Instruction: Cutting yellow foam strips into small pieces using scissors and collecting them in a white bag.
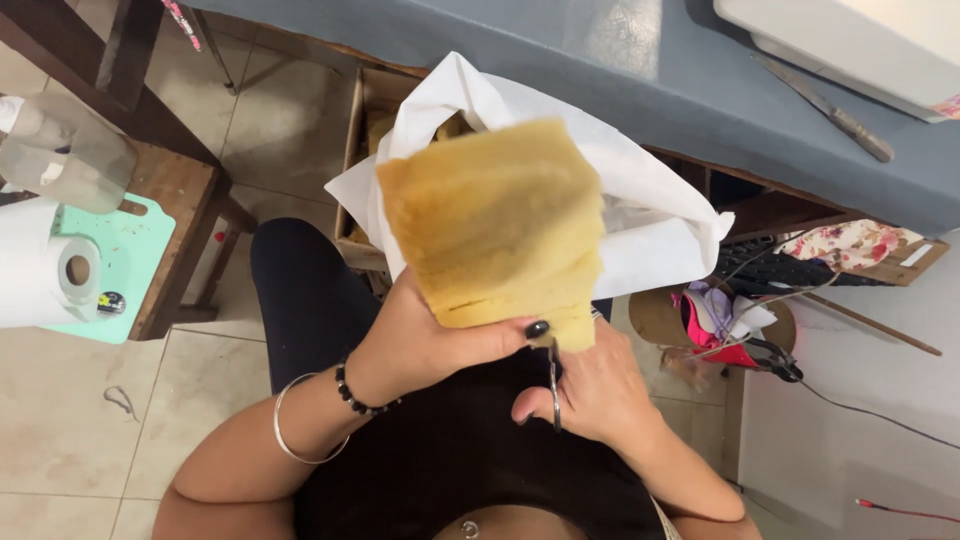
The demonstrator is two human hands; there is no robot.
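Centrally, one folded stack of yellow fabric (495,215), layered with white backing cloth (640,200), held up in the air over the person's lap, between the body and the grey tabletop (560,50). Long axis runs roughly from the lower edge near the hands up and away toward the tabletop; the wider upper end points away from the person, the narrower lower end toward the body. Several layered edges show along the lower right side.

Left hand (430,345): clenched on the lower edge of the yellow fabric, thumb with dark nail pressed across the front. Beaded bracelet (355,392) and thin metal bangle (295,420) on that wrist.

Right hand (590,395): fingers closed through the handles of metal scissors (553,385), blades pointing up into the bottom edge of the fabric, just beside the left thumb.

Surroundings: white paper roll (45,265) on a mint-green board (135,260) on a wooden stool at far left; clear plastic container (65,150) above it. Second pair of long scissors (830,110) lying on the tabletop at upper right, beside a white machine base (850,45). Floral cloth (850,240) and pink scraps (715,320) under the tabletop at right. Tiled floor (70,430) below.
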